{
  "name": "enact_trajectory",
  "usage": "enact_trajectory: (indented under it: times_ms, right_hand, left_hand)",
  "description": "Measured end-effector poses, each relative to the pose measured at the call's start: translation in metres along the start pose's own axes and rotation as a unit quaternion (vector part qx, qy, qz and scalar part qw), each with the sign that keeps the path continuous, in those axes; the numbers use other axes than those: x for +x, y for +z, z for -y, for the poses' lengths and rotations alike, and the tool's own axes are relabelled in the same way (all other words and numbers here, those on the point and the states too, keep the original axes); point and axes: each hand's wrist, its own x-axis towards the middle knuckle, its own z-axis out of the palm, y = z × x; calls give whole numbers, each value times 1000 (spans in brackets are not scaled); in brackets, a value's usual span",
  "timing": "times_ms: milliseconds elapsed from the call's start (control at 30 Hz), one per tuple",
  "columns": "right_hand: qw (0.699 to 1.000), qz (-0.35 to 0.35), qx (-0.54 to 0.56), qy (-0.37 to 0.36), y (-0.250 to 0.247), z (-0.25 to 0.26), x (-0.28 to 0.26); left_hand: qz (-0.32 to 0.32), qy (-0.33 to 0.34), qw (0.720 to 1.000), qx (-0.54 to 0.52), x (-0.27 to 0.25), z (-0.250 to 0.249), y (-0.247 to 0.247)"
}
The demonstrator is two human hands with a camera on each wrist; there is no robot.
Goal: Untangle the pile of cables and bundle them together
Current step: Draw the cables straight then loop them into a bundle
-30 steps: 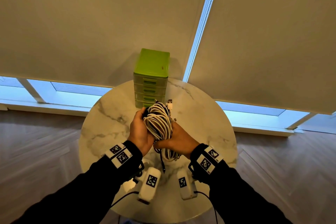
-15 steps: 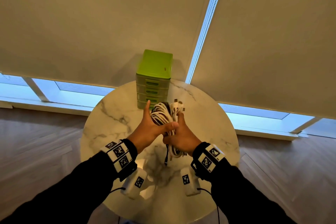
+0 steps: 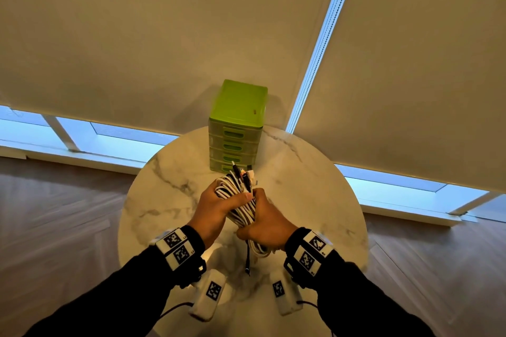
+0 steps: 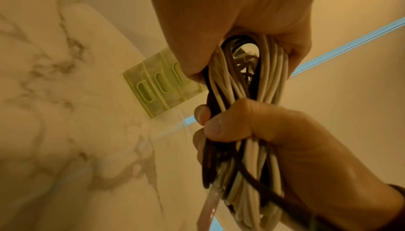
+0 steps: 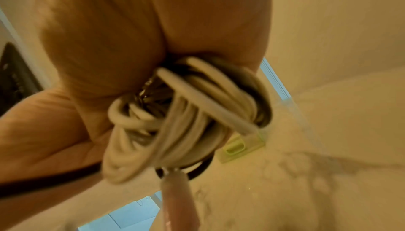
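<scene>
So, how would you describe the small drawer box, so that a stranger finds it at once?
Look at the round marble table below the window blinds. At its far edge, beyond the two hands holding the cable bundle, stands the drawer box. It is the only bright green thing: a small tower of stacked drawers with slot handles.

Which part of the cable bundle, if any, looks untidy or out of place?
One dark cable end dangles loose below the cable bundle, under the right hand. Several plugs stick out unevenly above the left hand. Nothing looks damaged or spilled.

White and black cables (image 3: 241,200) coiled into one bundle (plugs up).
</scene>
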Motion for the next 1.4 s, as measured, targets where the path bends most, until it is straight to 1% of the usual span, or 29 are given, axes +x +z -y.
enact_trajectory:
  times_ms: [100, 233, 333, 400, 500, 633, 700, 767, 900, 1000, 1067, 1167, 1400]
  right_hand:
    - [999, 5, 38, -4, 1, -4, 12]
    - [997, -4, 75, -4, -2, -15, 36]
    - [995, -28, 100, -8, -9, -26, 51]
    - [993, -44, 109, -4, -15, -37, 62]
    - [990, -59, 124, 8, -23, -53, 73]
    - [986, -73, 146, 17, -22, -77, 83]
    - [985, -70, 154, 19, -19, -87, 85]
    - [984, -68, 164, 19, -16, -94, 83]
    - [982, -63, 179, 24, -8, -104, 76]
    - [981, -66, 180, 26, -4, -111, 69]
    - [981, -73, 175, 30, -2, -115, 65]
    - [982, -82, 168, 36, 1, -116, 55]
    - [980, -84, 175, 48, 8, -100, 28]
  left_hand:
    - [0, 7, 999, 39, 9, -2, -1]
    - [48, 4, 995, 86, 30, -4, -5]
    - [92, -20, 990, 100, 53, -4, -16]
    - [98, -46, 989, 104, 75, 2, -26]
    - [34, -114, 991, 58, 113, 26, -41]
    - [-62, -166, 984, 31, 152, 61, -48]
    - [-94, -206, 974, -4, 169, 78, -46]
    - [-112, -239, 964, -36, 182, 91, -42]
    - [-137, -238, 957, -95, 207, 104, -35]
    - [-160, -242, 945, -148, 218, 105, -35]
    - [-159, -253, 937, -181, 219, 105, -36]
    - [-154, -265, 931, -197, 210, 104, -39]
    - [-178, -276, 922, -204, 142, 109, -48]
